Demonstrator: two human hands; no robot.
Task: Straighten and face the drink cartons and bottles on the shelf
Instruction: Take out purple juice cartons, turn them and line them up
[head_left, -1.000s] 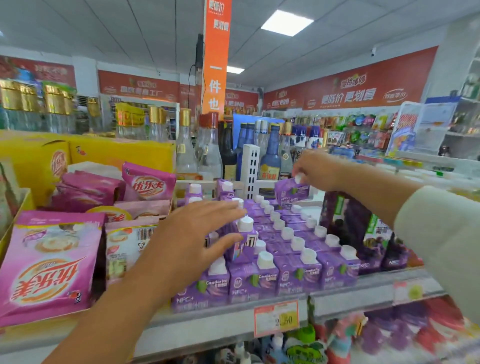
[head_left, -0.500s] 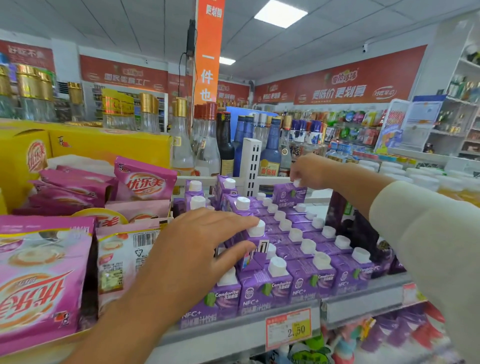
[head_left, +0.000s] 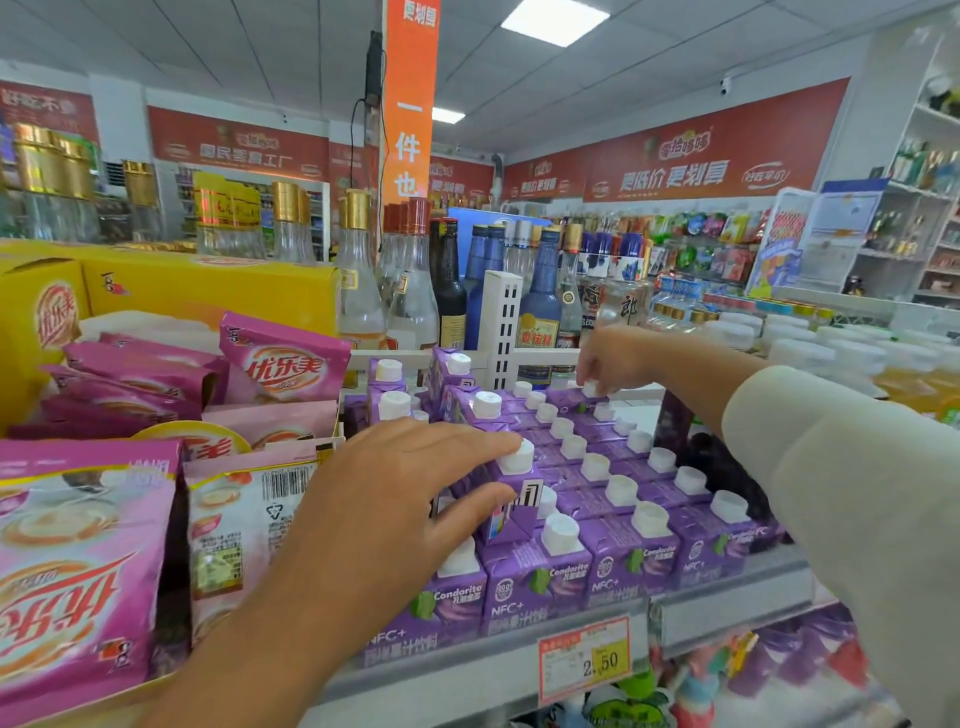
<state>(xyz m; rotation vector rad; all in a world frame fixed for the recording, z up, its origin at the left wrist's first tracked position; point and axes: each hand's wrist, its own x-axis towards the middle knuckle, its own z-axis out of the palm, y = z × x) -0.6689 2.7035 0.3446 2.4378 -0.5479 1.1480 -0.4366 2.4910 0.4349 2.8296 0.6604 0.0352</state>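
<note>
Left hand (head_left: 395, 499) clamps finger and thumb round a skewed carton (head_left: 511, 506) just behind the front row (head_left: 540, 587), barcode side out. Right hand (head_left: 618, 358) pinches a back-row carton (head_left: 576, 400) by the cap. Front faces neatly along the shelf (head_left: 727, 613). The left-rear cartons (head_left: 387, 384) look jumbled. Roughly halfway, I'd say.

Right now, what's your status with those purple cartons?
Left hand grips a tilted front carton. Right hand pinches cap on a back carton. Pink bags crowd the left side.

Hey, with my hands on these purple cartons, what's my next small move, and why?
Probably turn the skewed carton that your left hand pinches until it faces front: its side panel points outward, unlike the front-row cartons showing labels.
</note>
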